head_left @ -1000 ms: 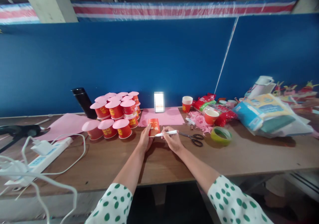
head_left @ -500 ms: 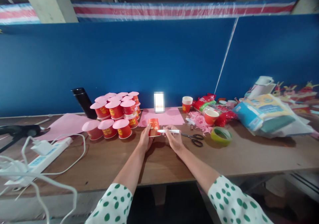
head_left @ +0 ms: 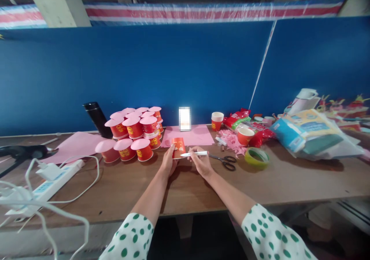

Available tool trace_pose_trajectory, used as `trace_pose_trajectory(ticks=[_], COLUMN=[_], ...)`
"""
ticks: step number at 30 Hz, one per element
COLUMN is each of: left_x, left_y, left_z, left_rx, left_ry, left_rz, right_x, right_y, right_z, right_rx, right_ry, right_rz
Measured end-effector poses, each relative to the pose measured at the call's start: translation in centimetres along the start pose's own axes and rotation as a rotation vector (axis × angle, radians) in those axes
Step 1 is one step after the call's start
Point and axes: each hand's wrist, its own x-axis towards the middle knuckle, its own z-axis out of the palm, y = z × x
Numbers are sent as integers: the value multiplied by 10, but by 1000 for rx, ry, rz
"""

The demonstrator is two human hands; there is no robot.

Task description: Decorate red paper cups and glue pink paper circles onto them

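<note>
The grip of the left hand [head_left: 168, 161] is closed on a red paper cup [head_left: 179, 146], held above the counter [head_left: 260, 190] in front of the person, its pale edge towards the body. The right hand's [head_left: 202, 163] grip is closed round a white marker [head_left: 195, 154], which points at the cup's lower part; whether the tip touches, I cannot tell.

Scissors [head_left: 227, 162] lie just beyond the right hand, with a yellow-green tape roll [head_left: 256, 158] beside them. The counter is brown and wood-toned, fairly crowded along the back. Pink paper [head_left: 200, 134] lies behind the hands, a glowing, pixelated panel [head_left: 185, 118] standing at its far edge. To the left are red cups topped with pink discs [head_left: 140, 143], a leaning black bottle [head_left: 97, 118] and a power strip [head_left: 58, 186] trailing white cables. To the right are stacked cups [head_left: 217, 121] and a large blue-and-yellow pack [head_left: 310, 130].

A blue partition [head_left: 173, 67] spans the back — above it, striped sheeting [head_left: 202, 12] and a pale pillar [head_left: 56, 3].

As for writing, the disc-topped cups bear yellow emblems and the pack has printing — all too small or blurred to read.
</note>
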Motion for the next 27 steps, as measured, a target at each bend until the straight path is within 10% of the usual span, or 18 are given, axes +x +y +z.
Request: trace_pose_trajectory(ticks=[27], left_x=[2], left_y=[-1], left_z=[-1], left_rx=[-34], left_ry=[8], left_rz=[-8], right_x=[3], right_y=[-1], right_z=[-1], right_rx=[4], right_ry=[84], right_rz=[23])
